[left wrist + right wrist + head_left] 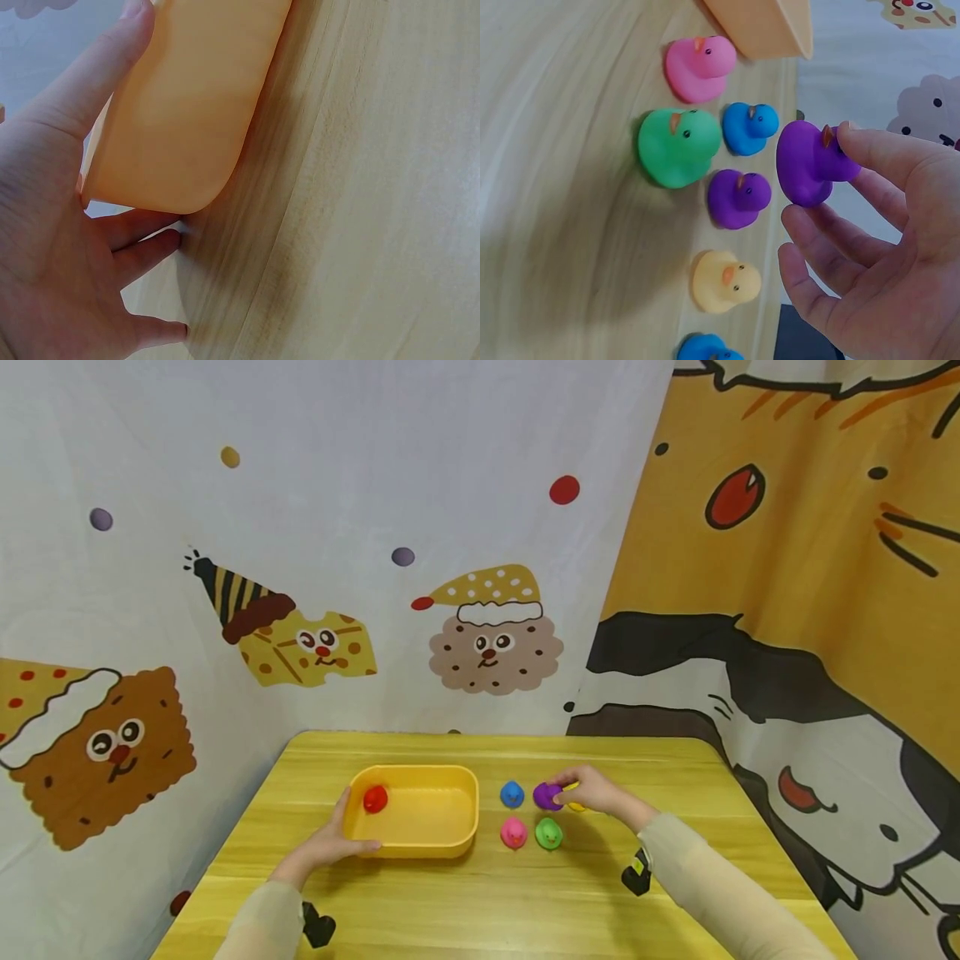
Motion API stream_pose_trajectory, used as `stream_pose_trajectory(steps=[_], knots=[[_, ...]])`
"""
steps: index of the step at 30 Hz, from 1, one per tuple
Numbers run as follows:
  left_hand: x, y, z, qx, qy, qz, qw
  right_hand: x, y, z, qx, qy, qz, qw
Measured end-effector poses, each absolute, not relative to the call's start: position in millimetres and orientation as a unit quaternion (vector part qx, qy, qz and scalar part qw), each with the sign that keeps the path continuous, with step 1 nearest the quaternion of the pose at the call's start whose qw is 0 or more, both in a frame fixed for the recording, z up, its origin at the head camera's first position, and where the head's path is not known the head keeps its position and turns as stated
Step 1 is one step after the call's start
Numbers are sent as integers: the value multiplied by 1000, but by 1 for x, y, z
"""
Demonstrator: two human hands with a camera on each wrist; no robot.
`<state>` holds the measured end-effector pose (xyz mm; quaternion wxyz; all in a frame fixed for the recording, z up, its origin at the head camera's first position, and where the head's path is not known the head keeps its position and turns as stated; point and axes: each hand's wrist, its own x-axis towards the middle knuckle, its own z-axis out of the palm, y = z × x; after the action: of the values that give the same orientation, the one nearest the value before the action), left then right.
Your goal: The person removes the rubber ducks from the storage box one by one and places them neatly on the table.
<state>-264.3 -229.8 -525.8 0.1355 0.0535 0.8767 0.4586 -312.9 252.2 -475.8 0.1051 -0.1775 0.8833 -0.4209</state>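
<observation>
A purple rubber duck [807,161] is pinched between the thumb and fingers of my right hand [900,225], raised off the table. My left hand [330,839] rests at the near left corner of a yellow plastic bin [431,841], thumb along its front and the other fingers spread by its left side. Inside the bin, at its left end, lies a small red toy [375,799]. Near my right hand sit a blue duck [512,794], a pink duck [513,833], a green duck [549,833], a second purple duck [739,199] and a yellow duck [725,282].
Another blue duck [709,347] shows at the bottom edge of the right wrist view. The wood-grain table [450,910] ends at the back against a cartoon-printed curtain [337,485]. The bin stands left of the ducks.
</observation>
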Motion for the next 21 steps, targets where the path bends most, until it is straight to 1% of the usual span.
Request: stream_pose_trajectory(steps=[4,11,21], knots=[[-267,-231,-527,52,875,461,138,-309,258,-477,-171,887,-417,99],[-267,-232,-530,48,879,454,140,-302,270,-482,-154,891,-414,105],[-266,-232,-530,47,876,458,144,-294,284,-491,-162,890,-410,112]])
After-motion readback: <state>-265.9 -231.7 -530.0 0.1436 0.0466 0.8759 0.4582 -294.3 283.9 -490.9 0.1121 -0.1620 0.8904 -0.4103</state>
